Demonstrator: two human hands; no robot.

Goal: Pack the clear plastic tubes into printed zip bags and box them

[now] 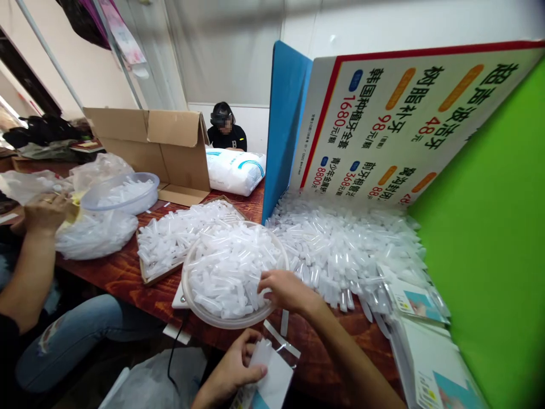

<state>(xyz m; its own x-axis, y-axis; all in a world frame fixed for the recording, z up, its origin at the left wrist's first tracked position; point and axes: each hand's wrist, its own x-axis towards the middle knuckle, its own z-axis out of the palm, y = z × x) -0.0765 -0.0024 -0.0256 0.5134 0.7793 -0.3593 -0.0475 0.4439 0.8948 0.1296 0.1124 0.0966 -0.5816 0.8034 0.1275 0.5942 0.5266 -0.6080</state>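
Now, left hand [240,366] clamps a packet [276,376] — right hand [284,288] curls over pieces [232,264], grip unclear.

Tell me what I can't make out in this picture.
In the head view:
Lower end of the clear packet in the left hand: cut by the bottom edge.
Whether the right hand holds anything: its fingers hide it.
White object under the round tub: mostly covered by it.
Hands of the far person: behind the white sack.
Finest print on the board: too small.
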